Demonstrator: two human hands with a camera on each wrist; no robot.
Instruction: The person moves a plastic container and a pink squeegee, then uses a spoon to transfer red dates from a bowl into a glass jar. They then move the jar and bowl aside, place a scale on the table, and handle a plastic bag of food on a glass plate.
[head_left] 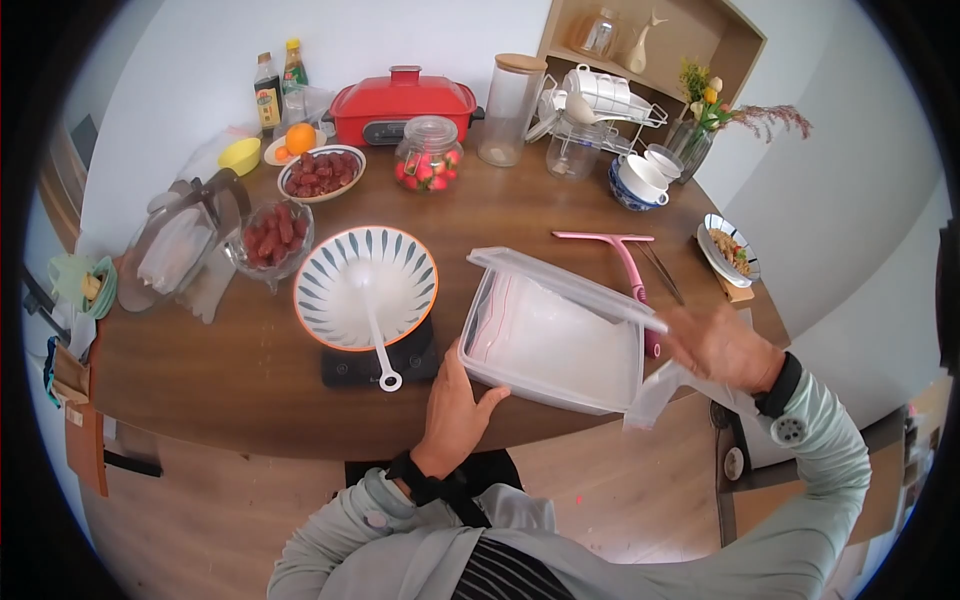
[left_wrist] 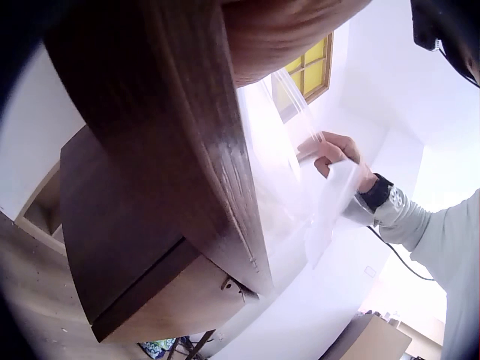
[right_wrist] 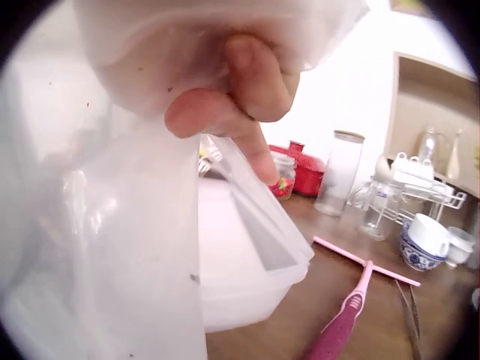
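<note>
A translucent plastic container [head_left: 565, 400] stands at the table's front edge, its lid [head_left: 570, 285] tilted along the back rim. Inside lies a clear bag with a pink zip line [head_left: 490, 315]. My left hand [head_left: 455, 412] grips the container's left front corner, thumb along the near side; only part of that hand [left_wrist: 292, 34] shows in the left wrist view. At the right end, my right hand [head_left: 725, 345] pinches clear plastic film [head_left: 655, 395] that hangs beside the container. In the right wrist view, film [right_wrist: 135, 247] covers much of the bent-fingered hand [right_wrist: 244, 105].
Left of the container, a striped bowl [head_left: 330, 300] with a white spoon rests on a black scale [head_left: 345, 370]. Behind stand date bowls, a strawberry jar [head_left: 428, 155] and a red cooker [head_left: 400, 105]. A pink squeegee [head_left: 625, 260] and tongs [head_left: 660, 270] lie beyond the container's right end.
</note>
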